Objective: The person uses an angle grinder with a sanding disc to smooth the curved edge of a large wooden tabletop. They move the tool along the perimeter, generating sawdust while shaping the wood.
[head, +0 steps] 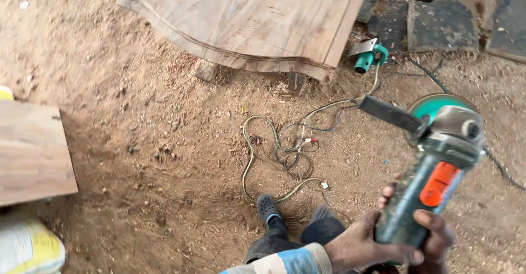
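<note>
While we look down from the head view, our right hand [378, 246] is clamped round the angle grinder [433, 170] at lower right, lifted off the wooden board [246, 16] at top; no cutting shows yet. We cannot tell our left hand's [390, 193] grip; only fingertips show.

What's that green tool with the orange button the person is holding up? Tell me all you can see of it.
The angle grinder has a dusty dark-green body with an orange switch panel, a grey metal head and a black side handle jutting up-left. A teal guard shows behind the head. It is held off the ground, head tilted up and away. One hand wraps the body's lower end, and more fingers curl round from the right. Which hand is which is unclear.
</note>
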